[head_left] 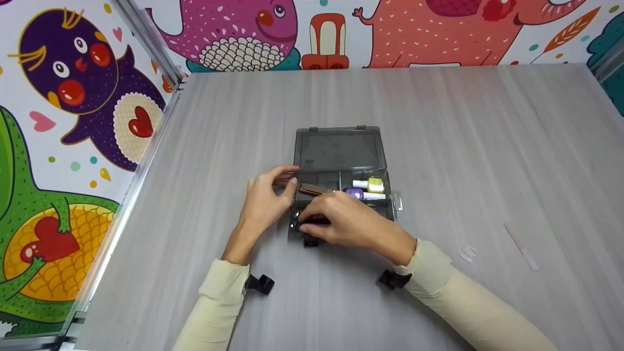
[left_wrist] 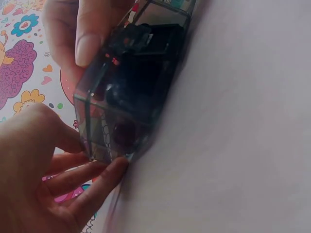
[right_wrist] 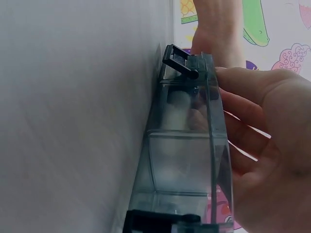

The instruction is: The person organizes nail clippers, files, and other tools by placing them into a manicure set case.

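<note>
A dark see-through compartment box [head_left: 341,150] lies with its lid folded back on the table. My left hand [head_left: 267,204] holds its left side near the hinge, thumb and fingers around the corner in the left wrist view. My right hand [head_left: 343,219] reaches into the front-left compartment, thumb and fingertips apart; dark items lie there, and whether it pinches one is hidden. In the right compartments are a yellow nail polish bottle [head_left: 375,184] and a purple nail polish bottle [head_left: 355,193], both with white caps. A brown oblong item [head_left: 312,189] lies across the left side.
On the table [head_left: 463,146] to the right are small clear pieces [head_left: 468,254] and a thin pale strip [head_left: 521,246]. Black latches [right_wrist: 177,59] stick out from the box's front. Printed panels [head_left: 87,97] stand at the left and back of the table.
</note>
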Motion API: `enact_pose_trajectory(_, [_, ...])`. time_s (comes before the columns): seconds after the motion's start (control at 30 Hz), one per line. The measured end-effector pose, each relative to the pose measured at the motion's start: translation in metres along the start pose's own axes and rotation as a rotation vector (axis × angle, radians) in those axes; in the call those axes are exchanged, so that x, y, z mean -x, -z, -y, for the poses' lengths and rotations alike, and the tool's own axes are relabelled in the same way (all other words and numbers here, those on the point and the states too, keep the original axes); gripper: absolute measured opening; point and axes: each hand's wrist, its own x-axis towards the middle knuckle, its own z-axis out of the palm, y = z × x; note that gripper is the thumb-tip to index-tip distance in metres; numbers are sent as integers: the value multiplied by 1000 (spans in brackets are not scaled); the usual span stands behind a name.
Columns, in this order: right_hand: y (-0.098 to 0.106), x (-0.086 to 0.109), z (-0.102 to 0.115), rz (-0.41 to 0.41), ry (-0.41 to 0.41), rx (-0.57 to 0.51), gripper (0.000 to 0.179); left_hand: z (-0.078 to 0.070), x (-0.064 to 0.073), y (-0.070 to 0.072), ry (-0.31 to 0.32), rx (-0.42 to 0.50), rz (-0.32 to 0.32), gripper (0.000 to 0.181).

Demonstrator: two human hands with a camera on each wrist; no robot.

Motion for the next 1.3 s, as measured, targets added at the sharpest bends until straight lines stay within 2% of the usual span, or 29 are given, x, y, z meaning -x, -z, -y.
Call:
enact_pose_trajectory(0.27, [16,6,-3,-48,-1,-22,17,0,0,0,-8,8,0,30])
enact_pose_trajectory(0.5, [36,21,-9,-112,-5,24,18,-1,1,0,-1,-1,-10,30])
enact_pose_trajectory(0.87, [65,56,-24,-218,29,94,18,0,0,-1,-13,4,-17,31])
enact_pose_trajectory(1.1, [82,81,-33,-268,8,124,18,1,0,-2,-6,12,-24,30])
enact_pose_trajectory(1.3, [97,108,-40,-301,-35,184,28,1,0,-2,-3,7,-24,30])
